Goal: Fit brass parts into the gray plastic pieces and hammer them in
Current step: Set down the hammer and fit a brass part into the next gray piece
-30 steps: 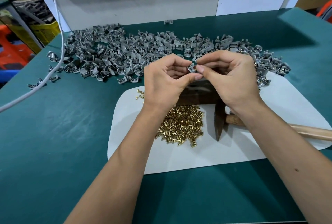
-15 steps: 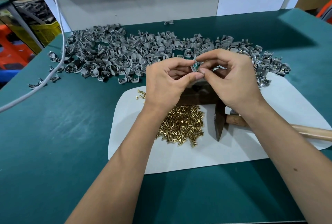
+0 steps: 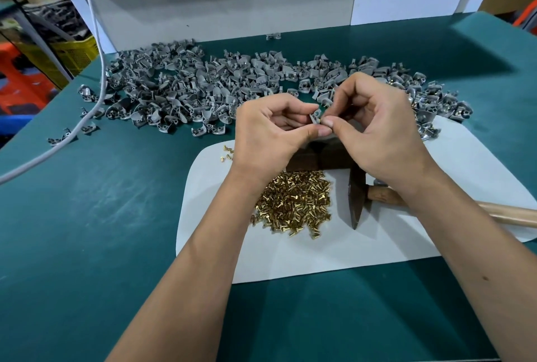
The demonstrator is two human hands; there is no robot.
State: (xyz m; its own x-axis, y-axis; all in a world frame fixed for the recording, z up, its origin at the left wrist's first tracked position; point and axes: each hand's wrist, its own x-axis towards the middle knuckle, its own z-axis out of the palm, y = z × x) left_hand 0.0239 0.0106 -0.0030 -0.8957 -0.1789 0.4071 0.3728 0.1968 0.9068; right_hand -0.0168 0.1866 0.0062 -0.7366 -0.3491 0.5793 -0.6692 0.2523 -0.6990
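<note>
My left hand (image 3: 270,132) pinches a small gray plastic piece (image 3: 315,116) between thumb and fingers above the table. My right hand (image 3: 374,126) meets it from the right, its thumb and forefinger pinching a tiny brass part (image 3: 320,120) at the piece's edge. Below the hands a heap of brass parts (image 3: 293,204) lies on a white mat (image 3: 290,257). A hammer (image 3: 356,202) with a wooden handle rests on the mat under my right wrist. A dark block (image 3: 319,158) sits under my hands, mostly hidden.
A wide pile of gray plastic pieces (image 3: 186,85) spreads across the green table (image 3: 87,216) behind the mat. A gray cable (image 3: 96,51) hangs at the left. A few stray brass parts (image 3: 227,153) lie at the mat's far left corner. A white board stands behind.
Both hands stay together over the block; my right fingers have shifted slightly at the gray piece, working the brass part against it.
</note>
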